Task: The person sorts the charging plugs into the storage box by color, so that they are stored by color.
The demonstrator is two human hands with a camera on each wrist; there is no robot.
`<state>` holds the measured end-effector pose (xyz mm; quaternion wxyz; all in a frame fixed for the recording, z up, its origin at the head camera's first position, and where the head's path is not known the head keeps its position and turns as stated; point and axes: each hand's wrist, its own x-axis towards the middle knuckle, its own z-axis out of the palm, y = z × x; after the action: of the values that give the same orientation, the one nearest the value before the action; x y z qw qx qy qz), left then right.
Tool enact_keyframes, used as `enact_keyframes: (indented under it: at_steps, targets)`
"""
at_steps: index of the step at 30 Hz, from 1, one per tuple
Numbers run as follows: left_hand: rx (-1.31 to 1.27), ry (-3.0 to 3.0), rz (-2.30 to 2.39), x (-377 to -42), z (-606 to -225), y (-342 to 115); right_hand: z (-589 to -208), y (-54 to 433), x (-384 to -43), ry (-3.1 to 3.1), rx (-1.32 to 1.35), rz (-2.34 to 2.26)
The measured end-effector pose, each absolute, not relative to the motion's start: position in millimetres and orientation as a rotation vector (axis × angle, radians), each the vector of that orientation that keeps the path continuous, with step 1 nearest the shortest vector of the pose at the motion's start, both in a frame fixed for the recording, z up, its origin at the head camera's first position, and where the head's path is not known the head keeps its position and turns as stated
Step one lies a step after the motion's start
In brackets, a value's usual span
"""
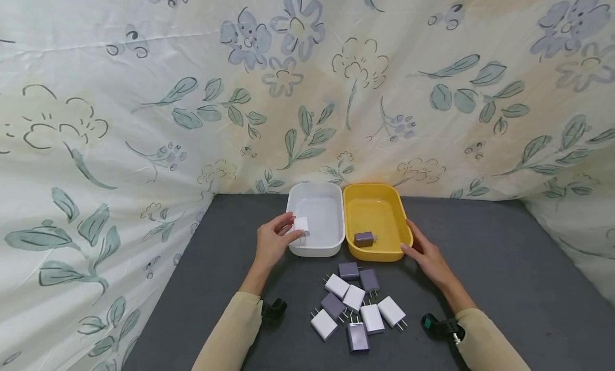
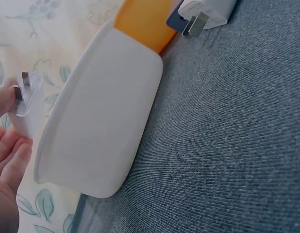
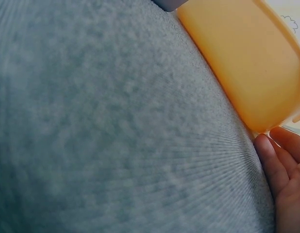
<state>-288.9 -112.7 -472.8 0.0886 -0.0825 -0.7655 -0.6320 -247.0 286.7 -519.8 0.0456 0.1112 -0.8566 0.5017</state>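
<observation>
In the head view my left hand (image 1: 273, 243) pinches a white charger (image 1: 300, 225) between thumb and fingers, over the left side of the white tray (image 1: 317, 251). The left wrist view shows this charger (image 2: 29, 104) with its two metal prongs toward the thumb, above the tray's rim (image 2: 67, 92). My right hand (image 1: 429, 259) rests at the right front corner of the yellow tray (image 1: 377, 200), fingers fairly straight along its side and thumb at the front. A purple charger (image 1: 364, 239) lies inside the yellow tray.
In front of the trays lie several loose chargers, white ones (image 1: 323, 324) and purple ones (image 1: 357, 336), on the dark grey table (image 1: 480, 243). The two trays stand side by side, close to the flowered cloth (image 1: 307, 120) behind the table.
</observation>
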Motion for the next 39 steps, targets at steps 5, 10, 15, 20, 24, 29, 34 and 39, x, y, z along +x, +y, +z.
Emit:
enact_keyframes:
  at_steps: [5, 10, 15, 20, 24, 29, 34, 39]
  targets:
    - [-0.214, -2.256, -1.843, -292, -474, -112, -531, 291, -253, -2.629, 0.324, 1.523]
    - [-0.179, -2.24, -1.814, -294, -472, -108, -515, 284, -245, -2.632, 0.31, 1.552]
    - [-0.145, -2.224, -1.803, -296, -473, -105, -504, 279, -237, -2.654, 0.288, 1.538]
    - [-0.12, -2.209, -1.784, -297, -476, -105, -525, 289, -249, -2.65, 0.286, 1.543]
    - [-0.122, -2.186, -1.784, -297, -477, -104, -530, 291, -252, -2.644, 0.291, 1.535]
    - [-0.112, -2.218, -1.803, -297, -479, -105, -530, 290, -252, -2.639, 0.295, 1.541]
    - [-0.121, -2.221, -1.81, -297, -481, -107, -530, 290, -253, -2.649, 0.293, 1.541]
    - [-0.157, -2.198, -1.837, -297, -480, -110, -530, 290, -253, -2.659, 0.273, 1.524]
